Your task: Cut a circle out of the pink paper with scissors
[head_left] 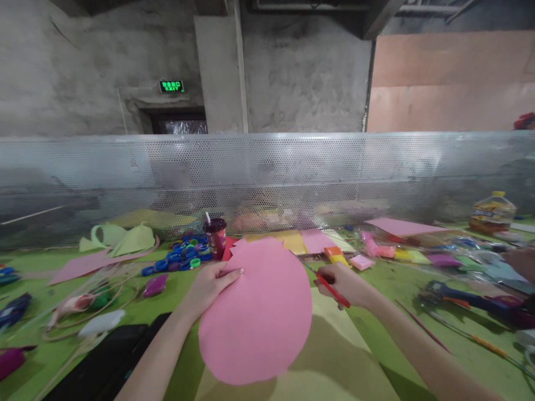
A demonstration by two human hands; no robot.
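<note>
A large pink paper sheet (259, 317), cut rounded along its bottom and right side, is held up in front of me. At its upper left edge my left hand (215, 287) pinches it, thumb on the front face. My right hand (336, 281) grips red-handled scissors (334, 291) at the sheet's upper right edge, and their blades point up and left towards the paper. The top edge of the sheet is jagged, with pointed corners. Beneath it lies a pale yellow sheet (334, 356) on the green table (376, 328).
A dark cup with a straw (216, 236) stands behind, beside several blue rings (175, 256). Black flat cases (104, 362) lie at left. At right are a glue gun (472, 301), soft clay packs (361, 262) and a bottle (493, 211). A perforated metal screen (267, 178) borders the back.
</note>
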